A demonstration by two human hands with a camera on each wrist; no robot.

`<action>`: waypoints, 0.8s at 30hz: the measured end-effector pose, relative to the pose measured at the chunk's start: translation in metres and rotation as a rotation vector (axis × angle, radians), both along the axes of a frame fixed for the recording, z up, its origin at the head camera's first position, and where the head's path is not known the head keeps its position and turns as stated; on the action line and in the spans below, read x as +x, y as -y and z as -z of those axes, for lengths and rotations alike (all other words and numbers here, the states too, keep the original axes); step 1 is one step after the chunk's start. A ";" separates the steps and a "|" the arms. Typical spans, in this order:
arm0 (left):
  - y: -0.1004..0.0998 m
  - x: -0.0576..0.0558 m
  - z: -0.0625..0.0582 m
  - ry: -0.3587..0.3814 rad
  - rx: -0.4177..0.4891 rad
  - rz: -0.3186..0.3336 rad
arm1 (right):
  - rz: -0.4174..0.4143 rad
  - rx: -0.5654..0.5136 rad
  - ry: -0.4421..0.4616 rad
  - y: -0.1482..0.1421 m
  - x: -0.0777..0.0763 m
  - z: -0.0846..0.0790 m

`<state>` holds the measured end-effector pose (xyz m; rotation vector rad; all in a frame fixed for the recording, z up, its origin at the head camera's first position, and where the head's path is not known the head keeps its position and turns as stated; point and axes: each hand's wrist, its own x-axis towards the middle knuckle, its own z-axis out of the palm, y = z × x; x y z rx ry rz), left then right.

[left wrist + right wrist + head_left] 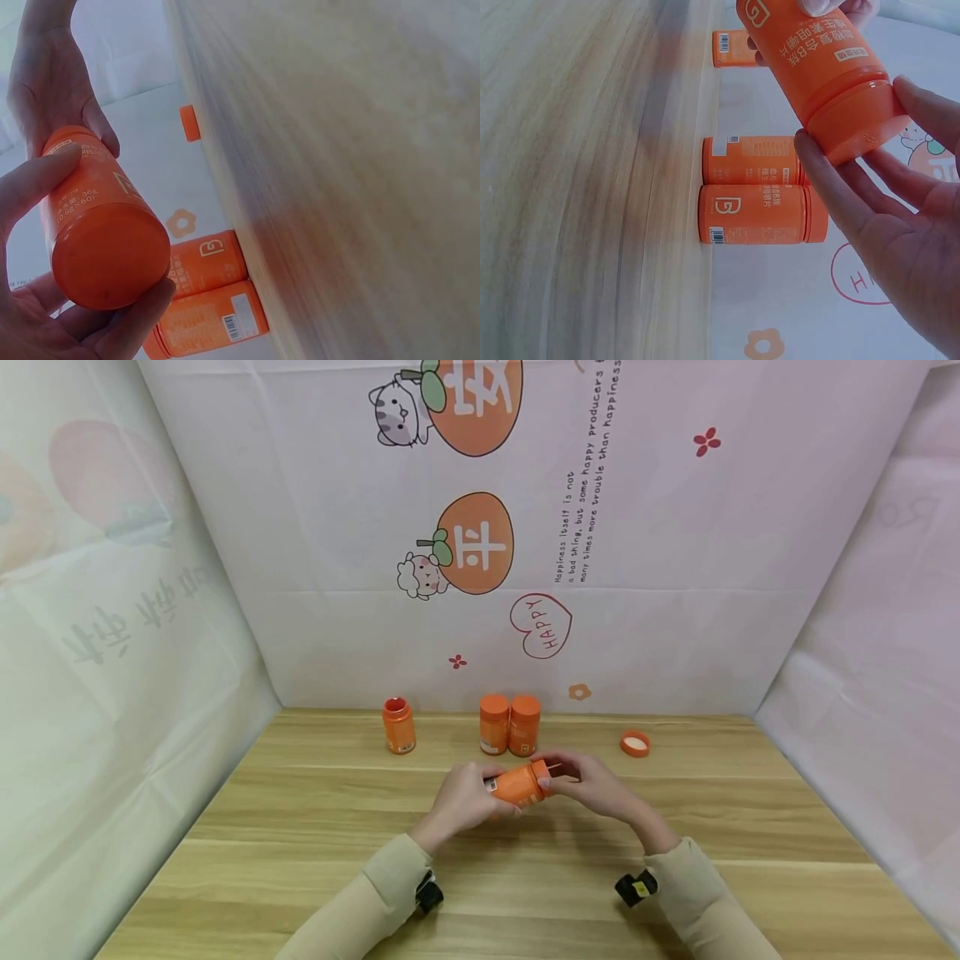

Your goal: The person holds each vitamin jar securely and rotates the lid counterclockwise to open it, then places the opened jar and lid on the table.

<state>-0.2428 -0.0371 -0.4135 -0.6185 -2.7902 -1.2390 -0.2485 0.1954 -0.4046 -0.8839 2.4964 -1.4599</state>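
While the left hand (pixel 467 797) grips a tilted orange bottle (pixel 514 787) off the table (pixel 532 902), about midway between its side edges, the right hand's (pixel 588 781) got thumb and fingers pinching the cap (pixel 539 776). Two capped bottles (pixel 524 728) stand by the back edge, plus an open bottle (pixel 399 730) toward the back left corner and a loose lid (pixel 635 744) toward the back right.

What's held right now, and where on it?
One orange bottle: left grip around its body, right grip with fingertips on its cap.
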 end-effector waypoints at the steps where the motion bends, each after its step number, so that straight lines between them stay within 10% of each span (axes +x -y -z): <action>1: 0.000 0.000 0.000 0.001 0.003 0.004 | -0.005 0.000 0.003 -0.001 0.000 0.000; 24: -0.002 -0.001 0.000 0.035 0.021 0.023 | -0.126 -0.155 0.079 -0.010 0.000 0.004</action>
